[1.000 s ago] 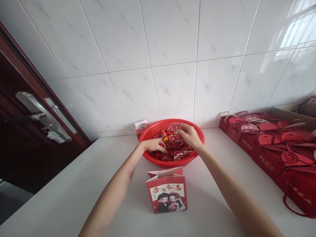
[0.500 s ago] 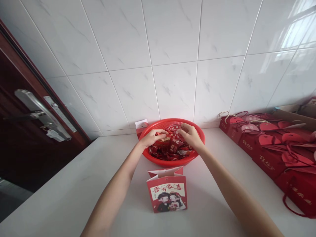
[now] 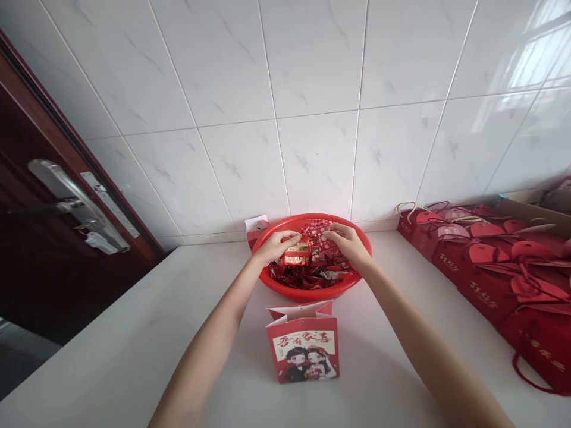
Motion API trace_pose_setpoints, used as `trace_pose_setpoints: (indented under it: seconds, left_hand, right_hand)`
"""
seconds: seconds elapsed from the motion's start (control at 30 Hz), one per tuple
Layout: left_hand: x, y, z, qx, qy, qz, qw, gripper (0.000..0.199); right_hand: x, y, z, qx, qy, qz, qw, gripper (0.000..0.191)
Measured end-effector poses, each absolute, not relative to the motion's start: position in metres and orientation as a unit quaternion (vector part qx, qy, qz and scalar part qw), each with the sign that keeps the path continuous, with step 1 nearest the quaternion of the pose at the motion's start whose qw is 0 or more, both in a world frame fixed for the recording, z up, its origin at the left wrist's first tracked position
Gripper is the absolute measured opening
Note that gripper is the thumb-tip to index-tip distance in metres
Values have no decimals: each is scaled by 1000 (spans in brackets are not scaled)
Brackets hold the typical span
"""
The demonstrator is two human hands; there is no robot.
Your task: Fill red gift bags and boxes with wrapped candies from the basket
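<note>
Both hands are over a red plastic basket (image 3: 307, 293) full of red-wrapped sweets (image 3: 307, 279). My left hand (image 3: 270, 249) is closed on a shiny gold-and-red wrapped packet (image 3: 296, 254), its fingers along the top edge. On the other side, my right hand (image 3: 350, 245) pinches a red packet with a pale pattern (image 3: 320, 236). The two packets are close together; whether they touch I cannot tell. In front of the basket a red paper gift bag (image 3: 304, 352) with a cartoon couple stands upright, its top open.
On the right, several red gift boxes (image 3: 477, 279) with cord handles stand in rows beside a brown cardboard box (image 3: 526, 208). Behind the basket, a small red-and-white carton (image 3: 256, 226) leans near the tiled wall (image 3: 316, 160). A dark door (image 3: 53, 249) with a metal handle is at left.
The gold-and-red packet in my left hand has come up and turned its face towards me, so more of it shows. My right hand has shifted slightly right with the patterned packet.
</note>
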State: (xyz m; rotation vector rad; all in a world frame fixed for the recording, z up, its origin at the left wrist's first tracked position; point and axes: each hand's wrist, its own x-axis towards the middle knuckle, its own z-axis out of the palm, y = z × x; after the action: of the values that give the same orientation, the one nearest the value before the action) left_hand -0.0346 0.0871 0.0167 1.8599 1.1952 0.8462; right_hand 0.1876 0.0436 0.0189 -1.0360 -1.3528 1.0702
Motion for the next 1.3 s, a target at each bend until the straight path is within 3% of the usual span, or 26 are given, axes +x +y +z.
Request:
trace_pose_setpoints:
  seconds: [0.33,0.53,0.67,0.8,1.07,1.3]
  left_hand:
    - [-37,86,17,699,499,309,408,46]
    - [-36,89,15,714,525,276,373,18]
    - [-34,85,17,736,520,214,377,26]
    - [-31,81,19,777,513,168,326,28]
    - [-27,73,20,789,596,46,144,6]
    - [-25,73,21,796,586,-26,149,17]
  right_hand:
    - [190,47,18,-406,-533,514,535,20]
    - [191,50,12,-392,-541,515,537,24]
    - [191,50,13,-388,-542,513,541,23]
    - [191,50,15,-389,-536,518,542,21]
    - [191,47,16,-402,-527,520,539,19]
    - [191,51,13,-396,-534,514,542,18]
